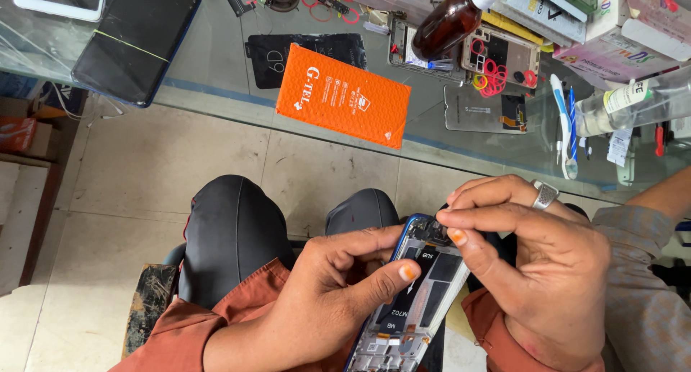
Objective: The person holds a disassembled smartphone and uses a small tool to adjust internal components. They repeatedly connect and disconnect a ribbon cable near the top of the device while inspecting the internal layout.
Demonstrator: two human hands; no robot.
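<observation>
nearest the lens, left hand [327, 300] wraps around an opened phone frame [414, 300], thumb laid across its dark inner plates, fingers closed along its left edge. the frame sits over the lap, its long axis tilted, top end pointing up and slightly right toward the glass counter [216, 91]; its bottom end is cut off by the picture's lower edge. further right, right hand [536, 271] pinches at the frame's top corner, thumb and forefinger pressed together; whatever small part lies between them is too hidden to tell. an orange padded packet [344, 96] lies on the counter, well apart.
</observation>
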